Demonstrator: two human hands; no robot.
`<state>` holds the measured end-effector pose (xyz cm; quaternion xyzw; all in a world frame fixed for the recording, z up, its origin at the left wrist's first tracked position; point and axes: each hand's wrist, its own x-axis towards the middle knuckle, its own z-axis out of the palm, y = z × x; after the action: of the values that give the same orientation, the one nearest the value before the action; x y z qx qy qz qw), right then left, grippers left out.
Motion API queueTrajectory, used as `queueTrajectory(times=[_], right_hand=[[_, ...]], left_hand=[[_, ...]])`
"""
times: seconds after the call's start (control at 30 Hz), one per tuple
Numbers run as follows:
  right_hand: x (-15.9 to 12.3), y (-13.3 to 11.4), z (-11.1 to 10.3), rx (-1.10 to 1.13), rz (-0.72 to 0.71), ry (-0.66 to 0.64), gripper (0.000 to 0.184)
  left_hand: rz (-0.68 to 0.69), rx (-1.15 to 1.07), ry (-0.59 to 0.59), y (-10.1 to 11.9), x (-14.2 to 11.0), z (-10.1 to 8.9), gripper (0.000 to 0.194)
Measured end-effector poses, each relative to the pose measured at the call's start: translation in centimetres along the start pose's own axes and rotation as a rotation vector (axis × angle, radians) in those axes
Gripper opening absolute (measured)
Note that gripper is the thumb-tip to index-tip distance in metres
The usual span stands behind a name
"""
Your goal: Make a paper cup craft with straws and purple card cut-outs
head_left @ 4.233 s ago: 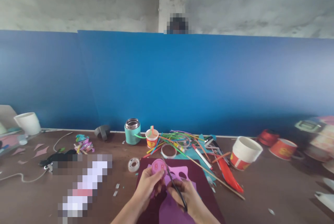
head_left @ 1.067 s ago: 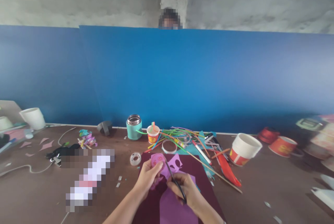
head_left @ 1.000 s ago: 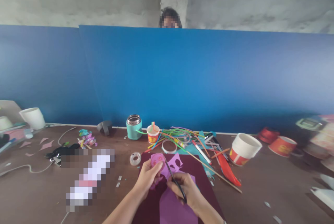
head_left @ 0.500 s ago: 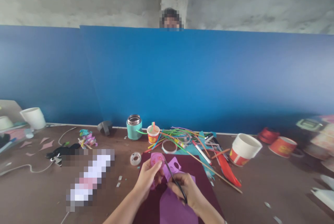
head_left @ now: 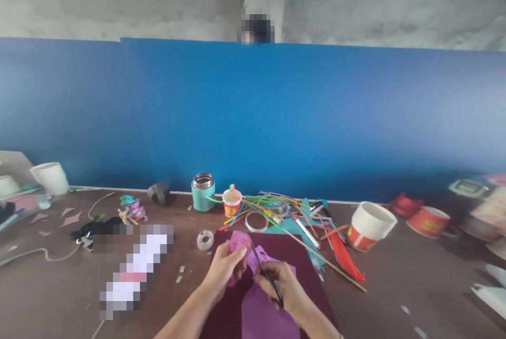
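Observation:
Between the thumb and fingers of my left hand (head_left: 227,268) is a rounded pink paper piece (head_left: 239,244) with red marks drawn on it. My right hand (head_left: 281,287) grips dark scissors (head_left: 272,282), whose blades point up and left to the edge of that piece. A lilac paper scrap (head_left: 258,255) with cut-outs lies behind the blades. Below both hands, a purple paper sheet (head_left: 264,315) rests on a dark maroon board (head_left: 221,318). My fingertips behind the pink piece are hidden.
Behind the board are a tape roll (head_left: 205,240), a mint jar (head_left: 203,193), a small paper cup (head_left: 232,203) and tangled colourful pipe cleaners (head_left: 272,204). Larger paper cups (head_left: 369,228) stand right. A blue partition (head_left: 253,117) closes the back, with a person's head (head_left: 256,29) above it.
The pink piece has turned slightly in my left hand, and the lilac scrap by the blades has shifted. My right hand stays nearly in place. The person's head behind the partition has turned.

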<state>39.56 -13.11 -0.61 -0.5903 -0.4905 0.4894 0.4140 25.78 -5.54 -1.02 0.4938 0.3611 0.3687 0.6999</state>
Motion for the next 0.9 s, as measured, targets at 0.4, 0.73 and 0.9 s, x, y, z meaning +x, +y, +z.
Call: queueTrajectory(times=[0.4, 0.73, 0.9], right_hand=[[-0.06, -0.03, 0.11, -0.010, 0.017, 0.013, 0.025], [0.08, 0.43, 0.19, 0.018, 0.006, 0.013, 0.029], [0.23, 0.62, 0.12, 0.004, 0.006, 0.012, 0.027]], left_hand=[[0.001, -0.054, 0.068, 0.00, -0.04, 0.05, 0.045], [0.016, -0.046, 0.019, 0.09, 0.08, -0.10, 0.046], [0.003, -0.093, 0.035, 0.11, -0.17, -0.01, 0.043]])
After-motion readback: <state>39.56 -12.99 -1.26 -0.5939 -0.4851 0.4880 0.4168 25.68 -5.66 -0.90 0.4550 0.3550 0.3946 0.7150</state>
